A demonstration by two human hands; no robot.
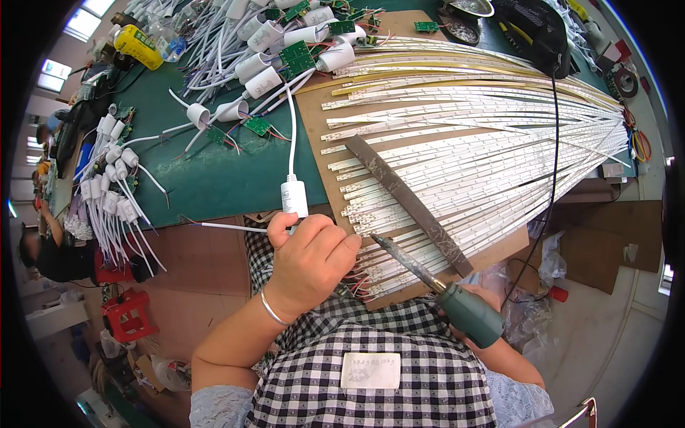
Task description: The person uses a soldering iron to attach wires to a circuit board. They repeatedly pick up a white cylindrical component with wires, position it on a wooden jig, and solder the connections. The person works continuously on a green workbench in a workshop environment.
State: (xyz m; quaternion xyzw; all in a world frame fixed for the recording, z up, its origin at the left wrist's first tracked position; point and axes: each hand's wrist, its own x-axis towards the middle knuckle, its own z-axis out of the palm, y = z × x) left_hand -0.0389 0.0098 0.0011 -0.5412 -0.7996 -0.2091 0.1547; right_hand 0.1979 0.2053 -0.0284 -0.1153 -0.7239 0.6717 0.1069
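My left hand [312,257], with a bracelet at the wrist, is closed at the lower end of a white cylindrical cap [293,197]. A white cable runs up from the cap; whatever sits under my fingers is hidden. In my right hand [486,294] is a soldering iron [471,314] with a green handle, mostly covering the fingers. Its dark tip points left, close to my left fingers and over the ends of the LED strips [399,250]. Those thin white strips lie fanned out on a brown board [314,118], and a dark flat bar [410,205] rests across them.
White caps with cables and green circuit boards [296,58] are heaped at the back of the green table [235,175]. More caps [110,178] lie at left. A black cord [555,143] crosses the strips. A yellow bottle [138,47] stands far left; another person [61,250] works beyond.
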